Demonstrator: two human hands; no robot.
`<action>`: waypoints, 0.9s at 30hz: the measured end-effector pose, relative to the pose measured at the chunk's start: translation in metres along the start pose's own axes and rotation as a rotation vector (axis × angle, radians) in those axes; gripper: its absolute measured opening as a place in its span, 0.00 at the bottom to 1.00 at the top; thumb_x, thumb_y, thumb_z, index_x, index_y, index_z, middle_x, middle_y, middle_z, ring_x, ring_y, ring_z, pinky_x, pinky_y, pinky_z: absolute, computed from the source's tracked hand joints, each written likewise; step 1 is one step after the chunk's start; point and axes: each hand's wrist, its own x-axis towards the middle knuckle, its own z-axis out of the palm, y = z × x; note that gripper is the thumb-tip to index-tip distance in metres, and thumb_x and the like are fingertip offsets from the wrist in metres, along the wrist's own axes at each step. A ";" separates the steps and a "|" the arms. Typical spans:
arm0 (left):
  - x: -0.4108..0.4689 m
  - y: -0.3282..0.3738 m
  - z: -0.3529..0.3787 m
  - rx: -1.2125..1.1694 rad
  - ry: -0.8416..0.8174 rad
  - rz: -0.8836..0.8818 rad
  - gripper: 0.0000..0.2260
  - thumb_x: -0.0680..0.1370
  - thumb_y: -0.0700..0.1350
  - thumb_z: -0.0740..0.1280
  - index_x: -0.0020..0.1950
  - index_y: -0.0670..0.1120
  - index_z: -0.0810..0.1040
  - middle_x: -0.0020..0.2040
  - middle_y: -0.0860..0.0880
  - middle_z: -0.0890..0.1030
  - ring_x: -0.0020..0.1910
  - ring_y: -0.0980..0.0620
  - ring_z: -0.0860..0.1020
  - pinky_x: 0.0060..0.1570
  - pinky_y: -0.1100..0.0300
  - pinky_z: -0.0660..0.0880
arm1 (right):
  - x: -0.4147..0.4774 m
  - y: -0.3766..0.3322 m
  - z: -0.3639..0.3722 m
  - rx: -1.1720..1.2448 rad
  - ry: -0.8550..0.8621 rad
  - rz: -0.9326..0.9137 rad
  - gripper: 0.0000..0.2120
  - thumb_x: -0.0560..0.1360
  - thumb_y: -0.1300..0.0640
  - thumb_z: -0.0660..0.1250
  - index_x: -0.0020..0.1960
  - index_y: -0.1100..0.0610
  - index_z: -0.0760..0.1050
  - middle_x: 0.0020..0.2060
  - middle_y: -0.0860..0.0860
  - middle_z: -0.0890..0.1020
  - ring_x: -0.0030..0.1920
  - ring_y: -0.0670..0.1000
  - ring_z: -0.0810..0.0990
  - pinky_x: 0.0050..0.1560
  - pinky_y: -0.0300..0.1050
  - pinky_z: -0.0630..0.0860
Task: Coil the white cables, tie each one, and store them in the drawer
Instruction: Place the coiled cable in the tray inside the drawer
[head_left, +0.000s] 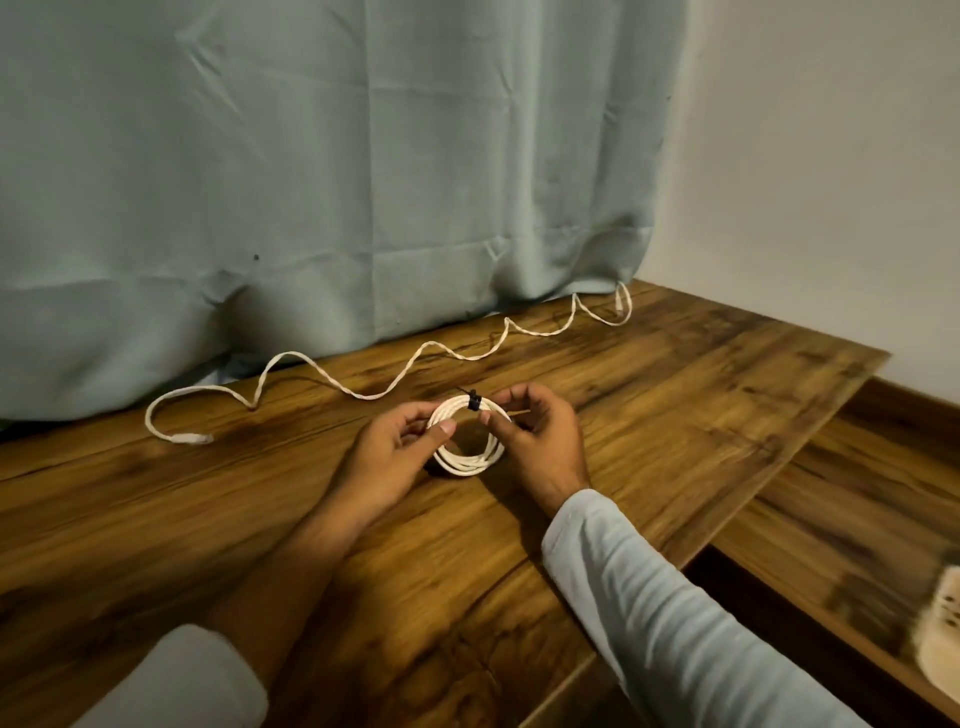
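Behind the tied coil (465, 467) snakes an uncoiled white cable (431, 344); curtain (311, 182) beyond.

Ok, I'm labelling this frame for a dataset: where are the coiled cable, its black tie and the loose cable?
coiled cable (467, 469): head view, lower loops.
black tie (474, 402): head view, its dark band.
loose cable (363, 397): head view, a bend mid-length.

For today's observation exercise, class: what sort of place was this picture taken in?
Probably a room in a home: a wood-grain tabletop stands against a pale blue-grey curtain, beside a plain white wall with a dark skirting board.
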 end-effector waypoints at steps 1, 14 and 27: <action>-0.001 0.000 0.004 0.036 -0.007 -0.006 0.11 0.81 0.47 0.72 0.63 0.54 0.83 0.54 0.53 0.88 0.55 0.52 0.85 0.61 0.48 0.80 | -0.001 0.000 -0.009 0.005 -0.002 0.025 0.09 0.73 0.63 0.77 0.47 0.51 0.82 0.44 0.52 0.87 0.46 0.53 0.87 0.47 0.51 0.84; -0.002 0.054 0.166 0.006 -0.137 0.026 0.07 0.78 0.47 0.76 0.55 0.50 0.85 0.50 0.46 0.86 0.43 0.49 0.84 0.38 0.56 0.79 | -0.039 -0.041 -0.205 0.068 0.020 0.266 0.08 0.78 0.73 0.67 0.51 0.64 0.81 0.38 0.54 0.86 0.34 0.50 0.83 0.34 0.41 0.80; -0.052 0.099 0.372 0.206 -0.442 0.146 0.10 0.74 0.52 0.78 0.41 0.50 0.80 0.35 0.52 0.79 0.32 0.55 0.77 0.33 0.61 0.70 | -0.139 -0.039 -0.402 -0.218 0.365 0.503 0.05 0.78 0.71 0.68 0.47 0.63 0.80 0.40 0.59 0.84 0.37 0.52 0.83 0.34 0.44 0.84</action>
